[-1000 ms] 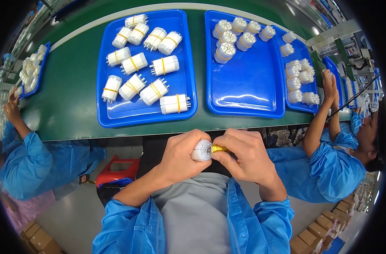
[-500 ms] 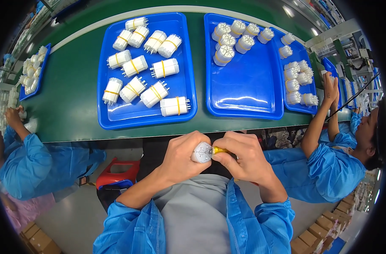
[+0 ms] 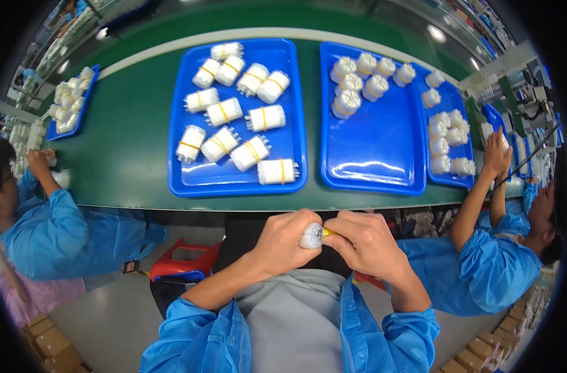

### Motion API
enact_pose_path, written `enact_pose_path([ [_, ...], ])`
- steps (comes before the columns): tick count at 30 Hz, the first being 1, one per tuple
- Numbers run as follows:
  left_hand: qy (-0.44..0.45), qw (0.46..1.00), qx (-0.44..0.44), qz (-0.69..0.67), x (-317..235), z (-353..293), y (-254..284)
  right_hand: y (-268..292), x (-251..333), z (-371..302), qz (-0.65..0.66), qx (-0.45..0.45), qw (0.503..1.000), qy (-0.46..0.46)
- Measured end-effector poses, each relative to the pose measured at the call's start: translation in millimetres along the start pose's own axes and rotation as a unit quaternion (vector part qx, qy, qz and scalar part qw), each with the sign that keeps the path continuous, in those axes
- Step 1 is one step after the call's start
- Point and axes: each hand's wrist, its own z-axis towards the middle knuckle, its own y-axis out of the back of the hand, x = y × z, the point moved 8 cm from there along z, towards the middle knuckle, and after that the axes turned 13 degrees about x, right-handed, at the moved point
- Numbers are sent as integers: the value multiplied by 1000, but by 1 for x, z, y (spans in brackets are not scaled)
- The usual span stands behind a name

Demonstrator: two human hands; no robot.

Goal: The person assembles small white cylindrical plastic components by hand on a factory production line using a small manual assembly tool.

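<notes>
Two hands [image 3: 286, 244] [image 3: 369, 239] nearly meet, fingers curled; left grips white cylinder [image 3: 310, 237]; right pinches yellow piece [image 3: 327, 232].

Bright, even light is filling the scene, and white spots [image 3: 437, 33] are shining near the upper rim. Glare is streaking the floors of the blue trays [image 3: 373, 143], and a faint sheen is lying on the tabletop [image 3: 131, 130]. Shadow is darkening the space beneath its near edge. Slight blur is softening the hands [image 3: 289, 241] and white cylinders [image 3: 223, 112]. The fisheye is bowing straight edges, and black is swallowing the corners.
</notes>
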Motion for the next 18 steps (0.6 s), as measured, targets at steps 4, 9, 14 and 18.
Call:
enact_pose_path([
  [4,4,998,5,-65,-22,8,27,10,1,-3,91,-64,994,11],
  [9,42,994,-98,26,-9,33,120,23,-19,-10,120,-165,979,-16],
  [14,9,927,-140,348,7,72,184,34,-34,-7,119,-208,970,-34],
  [18,28,900,-89,427,29,85,189,67,-51,-3,104,-264,957,-65],
])
